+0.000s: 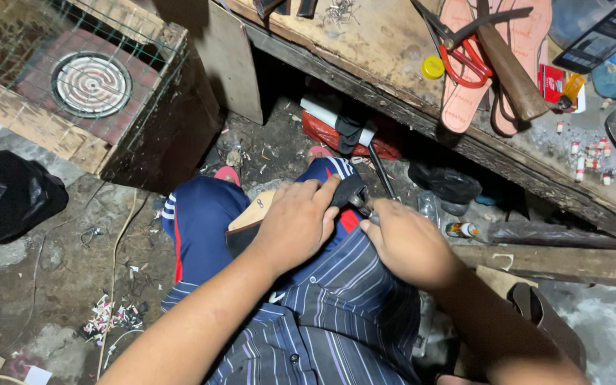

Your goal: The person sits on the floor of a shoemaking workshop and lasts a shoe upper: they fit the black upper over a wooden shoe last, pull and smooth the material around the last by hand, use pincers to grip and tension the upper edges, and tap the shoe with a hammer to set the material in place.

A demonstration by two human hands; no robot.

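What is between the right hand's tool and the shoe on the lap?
Nothing visible. The right hand holds a small metal tool whose tip already meets the shoe, which the left hand presses down on the lap.

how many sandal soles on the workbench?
2: one pink sole under the red-handled scissors, another sole right beside it beneath the wooden-handled tool. More may be hidden.

On the table (365, 43) at upper right lie scissors (465, 50) across sandals (458, 93). A round coil burner (91, 84) sits upper left; a bag (1, 192) lies at the left edge.
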